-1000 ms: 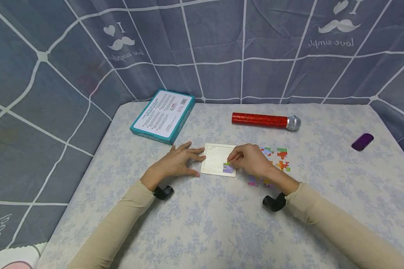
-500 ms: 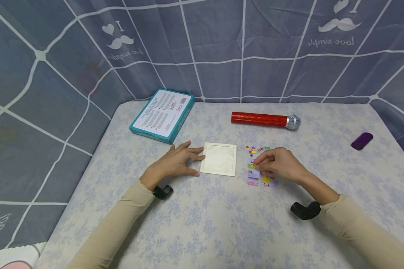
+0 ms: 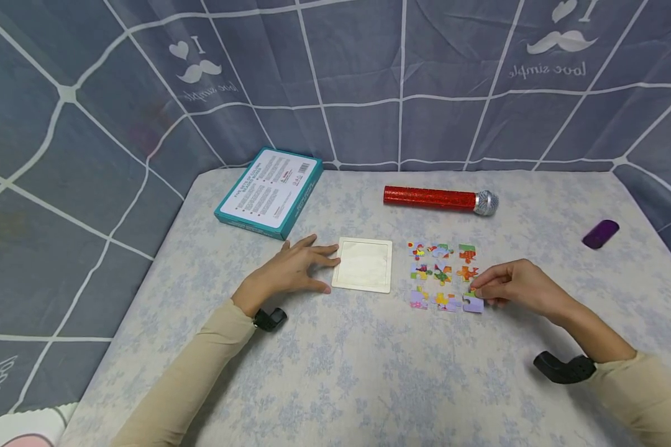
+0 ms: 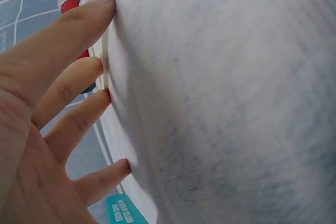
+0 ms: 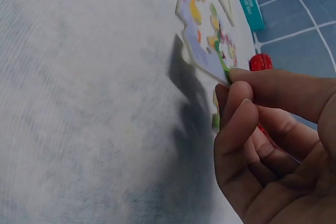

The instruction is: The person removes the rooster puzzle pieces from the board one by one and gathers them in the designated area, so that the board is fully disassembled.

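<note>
My right hand (image 3: 525, 290) pinches a purple and green jigsaw piece (image 3: 472, 304) between thumb and fingertips, at the lower right corner of the other jigsaw pieces (image 3: 442, 273). In the right wrist view the held piece (image 5: 202, 61) is tilted, with a shadow on the cloth below it. Several colourful pieces lie in spaced rows left of and behind that hand. My left hand (image 3: 291, 271) rests with fingers spread beside a square white puzzle tray (image 3: 363, 265). Its fingertips touch the tray's left edge, and the tray has no pieces in it.
A teal and white box (image 3: 271, 192) lies at the back left. Behind the pieces is a red microphone (image 3: 438, 198) with a silver head. A small purple object (image 3: 601, 234) sits at the far right. A grey patterned curtain (image 3: 363, 81) hangs behind the flowered tablecloth (image 3: 335, 366).
My right hand has carried the purple and green piece from the tray rightward, across the other pieces, to their lower right corner. My left hand has stayed at the tray.
</note>
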`<state>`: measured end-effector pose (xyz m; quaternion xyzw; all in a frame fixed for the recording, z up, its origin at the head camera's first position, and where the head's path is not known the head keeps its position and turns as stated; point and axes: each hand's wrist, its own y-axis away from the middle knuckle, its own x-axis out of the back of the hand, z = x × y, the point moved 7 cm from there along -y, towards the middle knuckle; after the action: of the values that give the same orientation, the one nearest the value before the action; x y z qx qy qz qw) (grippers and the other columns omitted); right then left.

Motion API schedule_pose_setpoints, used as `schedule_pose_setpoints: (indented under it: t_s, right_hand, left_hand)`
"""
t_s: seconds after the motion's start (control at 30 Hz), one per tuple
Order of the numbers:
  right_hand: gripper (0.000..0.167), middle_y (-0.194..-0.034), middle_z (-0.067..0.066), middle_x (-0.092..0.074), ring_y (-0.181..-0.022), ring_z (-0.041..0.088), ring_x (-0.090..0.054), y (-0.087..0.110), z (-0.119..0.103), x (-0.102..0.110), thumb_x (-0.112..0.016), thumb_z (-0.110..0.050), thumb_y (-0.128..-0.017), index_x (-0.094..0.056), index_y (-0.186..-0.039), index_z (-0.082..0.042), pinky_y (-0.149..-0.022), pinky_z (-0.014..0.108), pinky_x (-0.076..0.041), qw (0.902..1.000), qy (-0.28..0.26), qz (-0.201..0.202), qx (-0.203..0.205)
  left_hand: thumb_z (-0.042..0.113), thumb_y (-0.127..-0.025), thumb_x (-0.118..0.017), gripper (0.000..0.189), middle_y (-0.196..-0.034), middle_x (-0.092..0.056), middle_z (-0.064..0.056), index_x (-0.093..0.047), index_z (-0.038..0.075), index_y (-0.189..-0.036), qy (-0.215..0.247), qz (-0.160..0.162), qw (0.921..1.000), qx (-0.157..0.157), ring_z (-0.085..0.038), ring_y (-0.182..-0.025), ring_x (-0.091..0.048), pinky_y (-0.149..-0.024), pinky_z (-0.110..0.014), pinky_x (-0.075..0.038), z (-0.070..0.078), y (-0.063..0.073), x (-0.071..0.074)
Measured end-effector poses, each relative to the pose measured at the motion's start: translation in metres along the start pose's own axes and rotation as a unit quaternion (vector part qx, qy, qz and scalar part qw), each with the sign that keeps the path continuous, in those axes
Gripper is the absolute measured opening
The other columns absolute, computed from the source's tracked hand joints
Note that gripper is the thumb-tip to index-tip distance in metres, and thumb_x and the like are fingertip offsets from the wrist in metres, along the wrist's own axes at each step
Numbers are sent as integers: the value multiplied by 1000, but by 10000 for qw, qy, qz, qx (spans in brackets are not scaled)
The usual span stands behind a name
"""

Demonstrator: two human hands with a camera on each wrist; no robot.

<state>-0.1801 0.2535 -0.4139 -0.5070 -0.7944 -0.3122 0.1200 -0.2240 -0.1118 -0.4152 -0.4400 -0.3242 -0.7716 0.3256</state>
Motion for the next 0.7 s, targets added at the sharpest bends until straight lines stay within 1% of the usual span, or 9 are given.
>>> schedule_pose_setpoints:
  t_s: [0.13,0.27,0.57,0.7]
  right_hand:
    - [25,-82,4,-72,-68,12,-59,0,5,1,-73,-20,-88,-75,-106,-3,-60,27,-51,9997,247,71,28]
    - [18,-79,1,-70,-66,10,-57,-2,6,0,-72,-16,-88,-76,-102,-5,-58,26,-49,9974,664,257,105]
    - [7,-74,-4,-67,-67,7,-54,1,-1,-2,-73,-13,-85,-76,-91,-10,-57,23,-43,9865,1350,791,493]
    - [4,-72,-6,-66,-67,8,-55,2,-4,-5,-75,-13,-84,-75,-87,-10,-59,24,-43,9804,1577,985,655]
  left_hand:
    - [41,-77,-83,67,-154,-37,6,-59,21,-137,9,-17,10000,13,-40,-148,-13,-103,-78,-6,-1,0,-1]
    - [41,-77,-82,67,-154,-37,6,-59,21,-137,3,-33,10000,1,-40,-148,-13,-104,-78,-6,0,0,-1]
    - [41,-77,-83,67,-154,-37,6,-59,20,-137,-23,-9,10000,-29,-39,-148,-13,-104,-78,-7,1,0,0]
    - [40,-77,-83,67,-154,-37,6,-60,20,-137,-28,-9,10000,-24,-40,-147,-14,-104,-78,-7,1,0,0]
